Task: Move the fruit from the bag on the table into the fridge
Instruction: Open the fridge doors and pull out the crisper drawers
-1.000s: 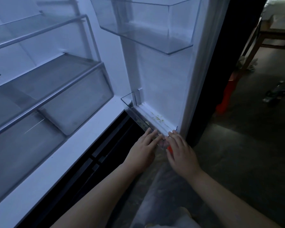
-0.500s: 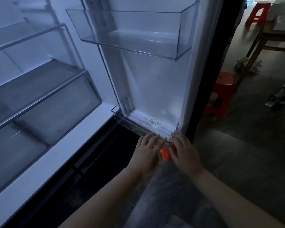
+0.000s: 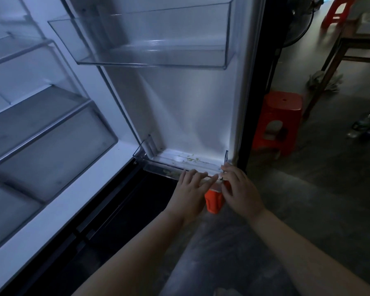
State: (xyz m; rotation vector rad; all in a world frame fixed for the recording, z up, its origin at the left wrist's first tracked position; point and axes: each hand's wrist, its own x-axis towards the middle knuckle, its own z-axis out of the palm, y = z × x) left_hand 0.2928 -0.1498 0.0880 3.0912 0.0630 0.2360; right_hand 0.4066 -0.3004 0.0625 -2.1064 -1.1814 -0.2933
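The fridge stands open, its bare shelves (image 3: 41,116) at left and the door's inner side at right. My left hand (image 3: 190,193) lies with straight fingers on the front rim of the lower clear door bin (image 3: 179,165). My right hand (image 3: 239,189) touches the same rim at its right corner, fingers laid over it. Between the hands, just below the rim, shows an orange ridged object (image 3: 214,201); I cannot tell what it is. No fruit is in sight. Hazy translucent plastic (image 3: 212,263) lies under my forearms.
An upper clear door bin (image 3: 154,39) hangs above the hands. Green crumbs lie in the lower bin. A dark drawer gap opens below the fridge sill. On the floor at right stand a red plastic stool (image 3: 280,120), a wooden table's legs (image 3: 333,60) and a fan.
Both hands stay on the lower bin's rim. My view has lifted and shifted, showing more of the door, the red stool and the orange object between my hands.
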